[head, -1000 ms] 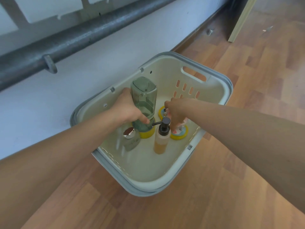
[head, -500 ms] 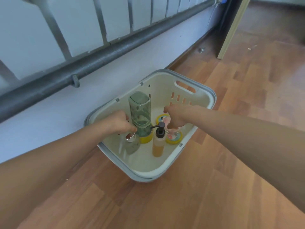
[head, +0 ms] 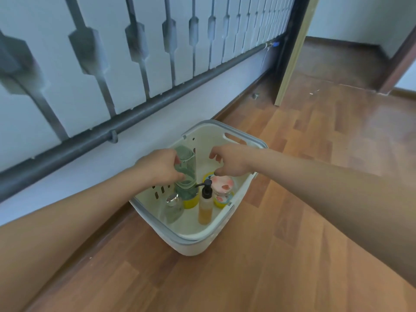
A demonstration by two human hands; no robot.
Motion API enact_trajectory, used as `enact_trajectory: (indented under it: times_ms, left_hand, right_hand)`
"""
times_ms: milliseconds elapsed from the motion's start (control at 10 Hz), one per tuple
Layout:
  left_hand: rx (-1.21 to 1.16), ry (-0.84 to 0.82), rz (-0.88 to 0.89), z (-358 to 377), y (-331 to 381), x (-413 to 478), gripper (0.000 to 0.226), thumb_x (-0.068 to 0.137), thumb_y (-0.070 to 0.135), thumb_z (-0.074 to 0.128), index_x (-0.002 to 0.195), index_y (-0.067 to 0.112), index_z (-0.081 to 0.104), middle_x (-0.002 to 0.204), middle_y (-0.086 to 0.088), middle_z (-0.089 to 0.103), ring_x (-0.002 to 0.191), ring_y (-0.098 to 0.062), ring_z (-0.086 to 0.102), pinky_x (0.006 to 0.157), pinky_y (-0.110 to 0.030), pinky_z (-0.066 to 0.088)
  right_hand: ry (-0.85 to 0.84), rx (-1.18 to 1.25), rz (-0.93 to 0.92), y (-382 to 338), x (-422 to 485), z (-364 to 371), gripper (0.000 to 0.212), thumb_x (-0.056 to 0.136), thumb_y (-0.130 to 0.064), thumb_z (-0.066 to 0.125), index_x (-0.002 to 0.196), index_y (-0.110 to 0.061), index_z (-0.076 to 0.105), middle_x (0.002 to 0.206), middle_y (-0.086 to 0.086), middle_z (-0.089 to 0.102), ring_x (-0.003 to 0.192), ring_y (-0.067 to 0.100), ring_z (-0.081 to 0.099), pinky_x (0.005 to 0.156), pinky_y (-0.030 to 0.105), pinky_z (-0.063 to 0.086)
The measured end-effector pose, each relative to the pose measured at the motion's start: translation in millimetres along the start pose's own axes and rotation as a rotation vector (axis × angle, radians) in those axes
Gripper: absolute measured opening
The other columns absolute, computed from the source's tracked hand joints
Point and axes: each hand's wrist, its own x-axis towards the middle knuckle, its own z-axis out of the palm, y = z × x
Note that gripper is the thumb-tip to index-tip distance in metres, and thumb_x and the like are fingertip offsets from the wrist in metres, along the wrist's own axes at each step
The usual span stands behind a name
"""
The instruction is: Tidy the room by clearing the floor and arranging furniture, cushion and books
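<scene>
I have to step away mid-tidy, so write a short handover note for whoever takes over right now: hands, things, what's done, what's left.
Left hand: grips the green bottle, upright inside the basket.
Right hand: holds nothing, above the pink-lidded jar.
Also in the basket: pump bottle, silver-capped bottle.
Done: these toiletries are in the basket.
Left: release the green bottle; the basket is on the floor; furniture, cushion and books are not in view.
</scene>
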Motion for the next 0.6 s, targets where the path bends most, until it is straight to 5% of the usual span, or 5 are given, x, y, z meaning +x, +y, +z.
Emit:
enact_trajectory:
  times_ms: [600]
  left_hand:
    - [0.079,0.192,0.211,-22,63,-19,0.053,0.085,0.046,0.062,0.133,0.029,0.046,0.133,0.009,0.053,0.118,-0.014,0.053,0.094,-0.037,0.047]
  right_hand:
    - [0.119,-0.018,-0.029,32,-57,-29,0.059,0.09,-0.04,0.063,0.142,-0.022,0.041,0.134,-0.002,0.054,0.116,0.018,0.055,0.095,0.036,0.048]
